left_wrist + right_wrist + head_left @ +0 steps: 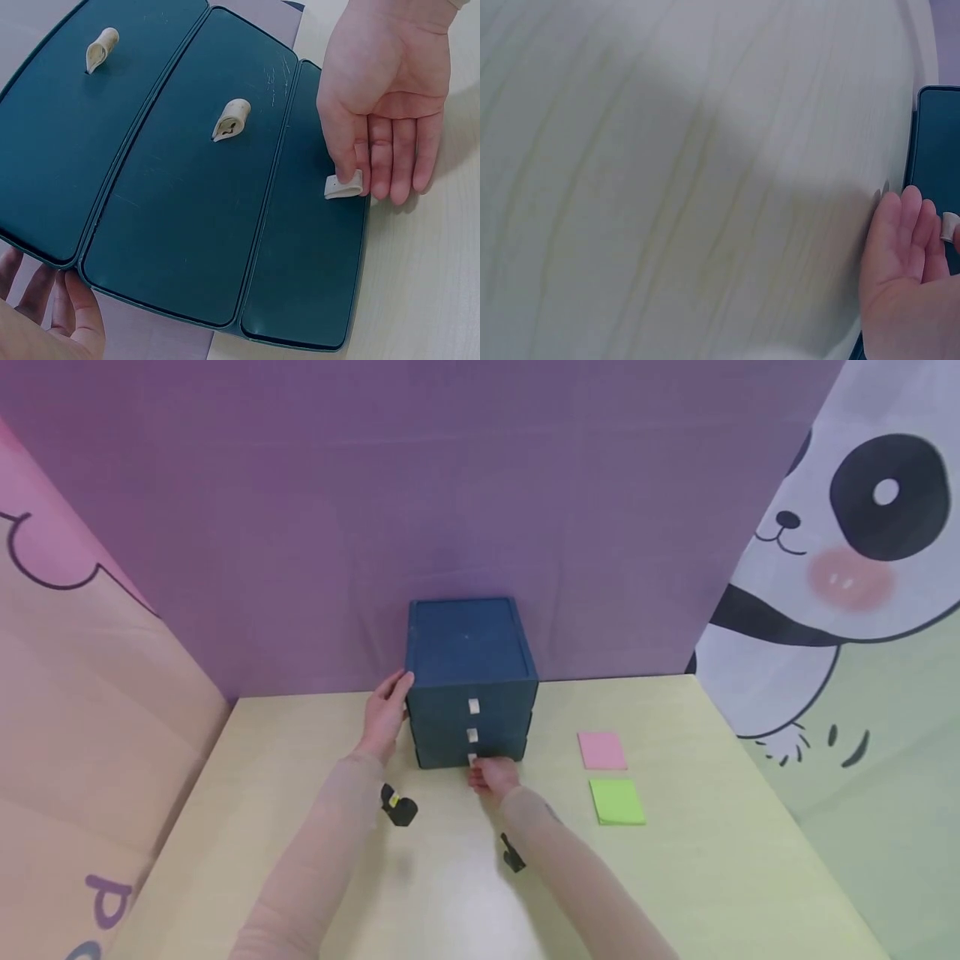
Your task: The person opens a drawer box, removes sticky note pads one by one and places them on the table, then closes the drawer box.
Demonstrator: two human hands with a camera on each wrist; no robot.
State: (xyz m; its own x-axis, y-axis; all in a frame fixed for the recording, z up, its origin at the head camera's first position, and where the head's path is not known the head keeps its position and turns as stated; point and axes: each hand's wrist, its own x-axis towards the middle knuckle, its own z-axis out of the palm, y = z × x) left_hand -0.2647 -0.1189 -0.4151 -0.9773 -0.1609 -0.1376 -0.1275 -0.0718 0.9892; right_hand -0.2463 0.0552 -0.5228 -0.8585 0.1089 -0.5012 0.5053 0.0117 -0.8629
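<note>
From my remote station I view a dark blue-green three-drawer cabinet (468, 639), apparently plastic, at the far middle of a pale wood-grained table (712, 793). The hands are apart. The left hand (384, 714) rests against the cabinet's left side, thumb at the near corner. The right hand (497, 774), palm up, appears to pinch the small white folded tab (343, 190) of the bottom drawer (307, 247) between thumb and index finger; all three drawer fronts sit closed.

For good handling, I judge, the left hand should brace the cabinet firmly while any pull on the tab runs straight, level and toward the near side; a sideways tug could twist it.

I find no brand or label on the drawers. One purple letter, like a "d" (110, 886), shows at near left; its word is cut off. The yellow mark (393, 800) beside the left forearm is too small to read.
</note>
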